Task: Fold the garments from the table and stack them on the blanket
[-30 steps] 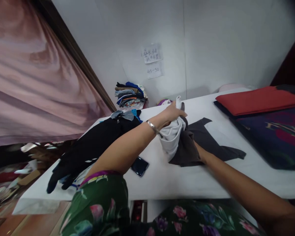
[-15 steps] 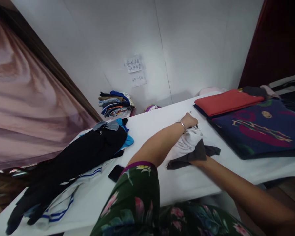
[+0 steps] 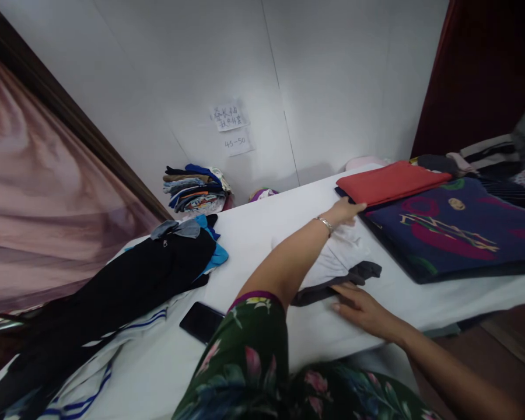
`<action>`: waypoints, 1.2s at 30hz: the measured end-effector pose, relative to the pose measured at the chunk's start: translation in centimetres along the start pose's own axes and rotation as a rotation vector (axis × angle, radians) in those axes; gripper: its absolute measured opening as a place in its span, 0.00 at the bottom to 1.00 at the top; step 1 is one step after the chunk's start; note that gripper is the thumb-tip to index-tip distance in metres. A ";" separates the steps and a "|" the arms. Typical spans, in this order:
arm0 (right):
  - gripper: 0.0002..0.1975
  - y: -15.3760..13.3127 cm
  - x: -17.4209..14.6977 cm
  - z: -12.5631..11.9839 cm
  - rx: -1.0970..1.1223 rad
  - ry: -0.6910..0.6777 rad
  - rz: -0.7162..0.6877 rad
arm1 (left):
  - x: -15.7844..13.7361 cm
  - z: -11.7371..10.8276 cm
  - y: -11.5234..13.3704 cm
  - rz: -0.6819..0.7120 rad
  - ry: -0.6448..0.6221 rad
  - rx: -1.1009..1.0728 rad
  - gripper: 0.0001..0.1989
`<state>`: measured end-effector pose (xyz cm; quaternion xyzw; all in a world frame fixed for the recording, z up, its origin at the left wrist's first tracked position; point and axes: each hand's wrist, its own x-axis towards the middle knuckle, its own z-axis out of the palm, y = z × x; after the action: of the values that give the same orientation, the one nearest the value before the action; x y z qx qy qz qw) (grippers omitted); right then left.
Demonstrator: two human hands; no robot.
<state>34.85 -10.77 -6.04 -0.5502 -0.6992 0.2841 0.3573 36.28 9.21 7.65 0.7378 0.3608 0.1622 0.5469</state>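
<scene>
A white garment with dark grey parts point(image 3: 328, 262) lies loosely spread on the white table in front of me. My left hand point(image 3: 346, 211) reaches across to its far end, fingers apart, with the thumb side close to the red folded cloth point(image 3: 391, 182). At the near edge, my right hand point(image 3: 365, 310) rests with its fingers stretched out, the tips touching the dark grey hem. Part of the white fabric is hidden behind my left forearm.
A folded navy patterned garment point(image 3: 464, 233) lies on the right. Black clothing point(image 3: 144, 280) is heaped on the left, beside a phone point(image 3: 201, 322). A stack of folded clothes point(image 3: 196, 189) and handwritten paper notes point(image 3: 231, 125) are by the wall.
My left hand has let go of the white fabric and its fingers have spread. My right hand has come out from beneath the garment, which now lies flatter.
</scene>
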 end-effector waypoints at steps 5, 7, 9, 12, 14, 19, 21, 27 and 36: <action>0.30 0.5 -1.0 -0.5 0.324 0.059 0.171 | -5.4 -6.0 -0.6 0.400 0.275 0.118 0.17; 0.30 0.6 -1.8 -0.9 0.502 0.093 0.281 | -8.6 -7.9 -3.4 0.385 0.356 0.278 0.14; 0.28 0.9 -2.4 -1.6 0.575 0.175 0.364 | -11.7 -8.6 -6.6 0.327 0.348 0.424 0.15; 0.28 1.8 -2.1 -3.2 0.461 0.440 0.395 | -15.0 -7.6 -10.3 0.302 0.281 0.623 0.21; 0.31 2.4 -0.8 -4.7 0.383 0.570 0.399 | -16.1 -6.3 -11.4 0.280 0.248 0.719 0.24; 0.38 2.3 4.5 -7.8 0.385 0.505 0.478 | -16.2 -3.7 -11.5 0.236 0.282 0.881 0.29; 0.39 1.8 6.3 -8.4 0.295 0.457 0.459 | -16.1 -3.2 -11.6 0.232 0.313 0.927 0.30; 0.28 2.2 7.9 -8.6 0.073 0.516 0.197 | -16.1 -2.6 -12.2 0.226 0.375 0.911 0.32; 0.24 6.9 7.1 -7.6 -0.375 0.381 0.254 | -15.3 -4.2 -11.3 0.145 0.338 0.817 0.30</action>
<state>43.94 -2.23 -5.70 -0.7329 -0.5857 0.0841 0.3357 19.10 2.78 1.09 0.8798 0.4271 0.1625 0.1313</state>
